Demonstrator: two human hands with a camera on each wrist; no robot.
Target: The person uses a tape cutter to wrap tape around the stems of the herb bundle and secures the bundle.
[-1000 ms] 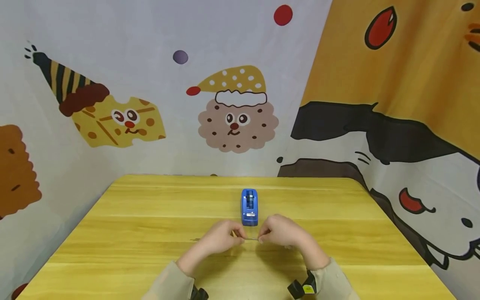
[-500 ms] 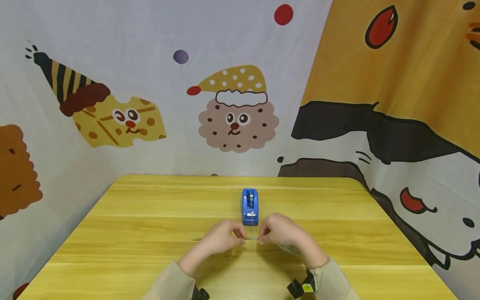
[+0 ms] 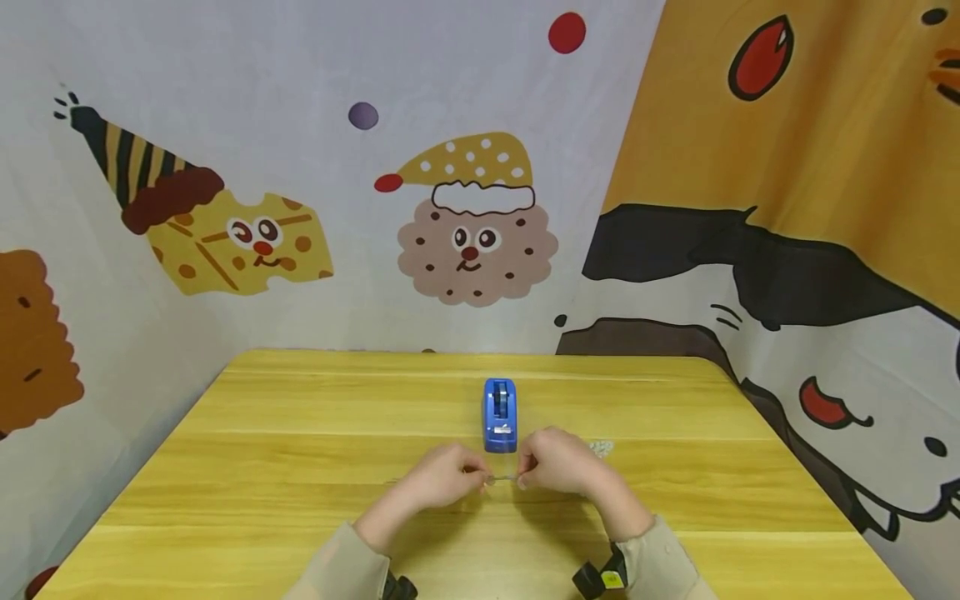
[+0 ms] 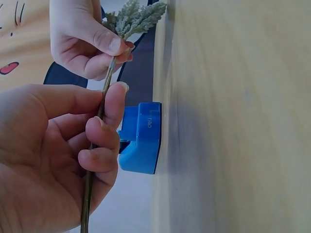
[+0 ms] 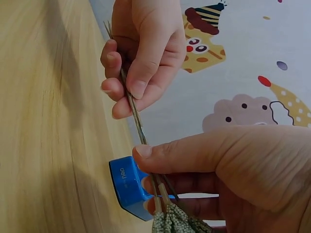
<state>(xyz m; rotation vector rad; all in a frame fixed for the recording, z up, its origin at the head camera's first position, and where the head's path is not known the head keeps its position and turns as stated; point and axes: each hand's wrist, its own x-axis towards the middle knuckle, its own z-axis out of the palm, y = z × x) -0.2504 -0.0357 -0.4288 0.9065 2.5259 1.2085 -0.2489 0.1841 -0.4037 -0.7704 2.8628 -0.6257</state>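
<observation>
Both grips are clamped on the same bundle of thin stems [image 5: 139, 127]: the left hand [image 3: 446, 475] pinches it with fingers curled along its length, while the right hand [image 3: 566, 462] pinches it close to the leafy heads [image 4: 141, 19]. The bundle spans the gap between the hands, above the table [image 3: 300, 533], just on the near side of the blue tape dispenser [image 3: 492, 421]. To handle it well, the stems should lie parallel — none crossing or slipping past another — with the short bare stretch straight and level. Light thumb pressure is probably enough; a hard squeeze could bend a stem or crush the heads. Whether tape clings to the stems, I cannot tell.
</observation>
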